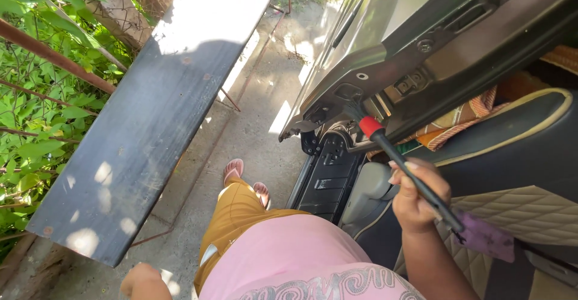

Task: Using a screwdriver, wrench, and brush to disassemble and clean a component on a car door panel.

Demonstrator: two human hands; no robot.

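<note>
Head view, looking down. Right hand point(416, 196) has its grip closed around the black handle of a detailing brush point(404, 167), fingers wrapped and thumb on top. The brush runs up and to the left from the grip; its red collar and dark bristles sit against the latch area at the lower edge of the open car door point(385, 65). Below the bristles lies the black sill plate point(328, 176); to the right of the grip, a quilted tan seat point(524, 212) and a purple cloth point(487, 238) just beside the handle's end.

Left hand point(144, 282) hangs low at the frame's bottom edge, well apart from the brush, holding nothing visible; whether its grip is spread or curled, I cannot tell.

Judgement: brushing dust from the door latch recess is the step in hand. Working the bristles into the crevices calls for short strokes and a firm wrist.
</note>
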